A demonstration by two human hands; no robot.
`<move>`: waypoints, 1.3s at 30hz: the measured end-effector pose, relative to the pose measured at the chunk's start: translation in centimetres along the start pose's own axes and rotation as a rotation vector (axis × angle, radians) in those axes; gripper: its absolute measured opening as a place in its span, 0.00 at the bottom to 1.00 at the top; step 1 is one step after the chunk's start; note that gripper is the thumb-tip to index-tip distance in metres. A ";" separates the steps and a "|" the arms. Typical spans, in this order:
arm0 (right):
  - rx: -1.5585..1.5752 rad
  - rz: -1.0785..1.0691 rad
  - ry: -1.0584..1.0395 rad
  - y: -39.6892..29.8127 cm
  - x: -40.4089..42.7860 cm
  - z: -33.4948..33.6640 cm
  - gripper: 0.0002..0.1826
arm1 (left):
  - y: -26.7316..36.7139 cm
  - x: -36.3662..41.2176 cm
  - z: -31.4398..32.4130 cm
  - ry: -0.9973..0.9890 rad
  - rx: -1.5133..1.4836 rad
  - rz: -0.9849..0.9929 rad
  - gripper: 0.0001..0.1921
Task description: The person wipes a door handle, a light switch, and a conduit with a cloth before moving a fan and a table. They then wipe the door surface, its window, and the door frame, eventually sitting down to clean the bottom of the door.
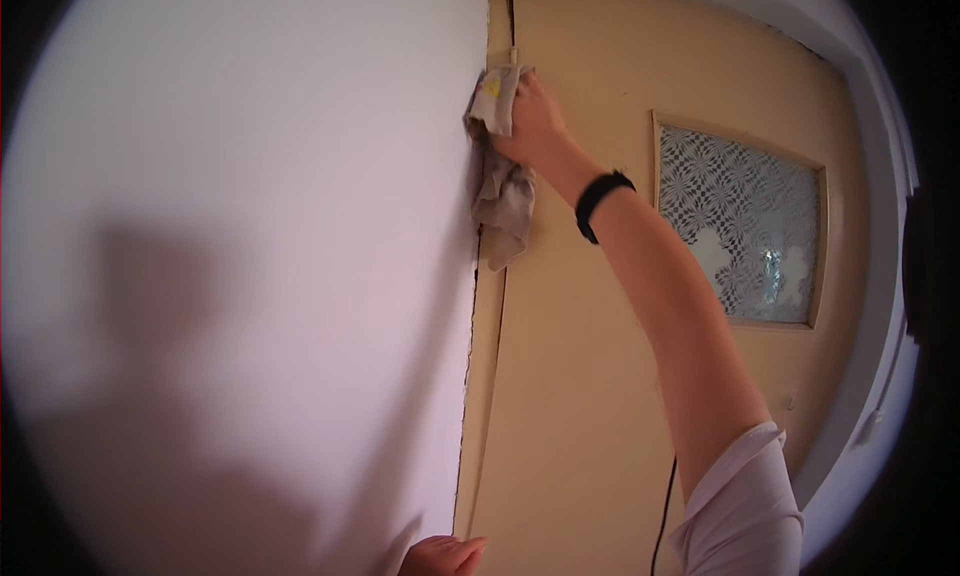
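Observation:
My right hand (534, 122), with a black wristband (602, 201) on its wrist, grips a greyish cloth (506, 193) high on the left edge of a tan door (585, 336). The cloth hangs down over the narrow door frame (487, 313), beside the white wall (247, 163); a small yellow mark shows on it. A hinge (514, 54) shows just above the cloth. At the bottom edge is my left hand (442, 556), partly cut off, near the foot of the visible frame; whether it holds anything is hidden.
A patterned glass pane (739, 223) in a tan surround is set in the door to the right of my forearm. A black cable (664, 516) hangs low by my right sleeve. A cord with a tassel (870, 426) hangs at the far right. Shadows fall across the wall.

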State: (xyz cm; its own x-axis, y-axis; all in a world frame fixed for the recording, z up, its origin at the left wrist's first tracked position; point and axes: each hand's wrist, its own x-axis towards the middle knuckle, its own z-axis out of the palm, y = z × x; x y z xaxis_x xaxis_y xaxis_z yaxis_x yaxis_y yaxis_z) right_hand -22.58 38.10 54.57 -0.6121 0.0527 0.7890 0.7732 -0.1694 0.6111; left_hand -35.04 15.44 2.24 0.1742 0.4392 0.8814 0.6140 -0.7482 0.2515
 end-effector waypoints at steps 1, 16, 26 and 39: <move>0.158 -0.011 0.102 -1.3 -1.5 0.4 0.25 | 0.2 -0.1 0.1 0.016 -0.016 -0.005 0.07; 0.656 0.002 0.489 4.1 3.8 -1.6 0.16 | 2.9 0.4 -0.4 -0.118 0.066 -0.048 0.08; 1.144 -0.631 -0.207 -7.0 -14.3 -11.5 0.15 | 3.8 -2.4 0.2 -0.140 0.085 -0.137 0.09; -0.020 -0.301 -0.046 -4.4 -11.6 -3.1 0.28 | 3.0 -2.0 1.6 -0.085 0.051 -0.057 0.08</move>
State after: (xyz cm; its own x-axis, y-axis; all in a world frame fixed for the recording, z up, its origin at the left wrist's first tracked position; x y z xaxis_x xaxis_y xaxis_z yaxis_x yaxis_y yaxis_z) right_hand -19.33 35.22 42.54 -0.8048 0.1476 0.5749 0.5545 -0.1583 0.8170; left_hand -32.30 13.07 0.62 0.2010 0.5228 0.8284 0.6624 -0.6955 0.2782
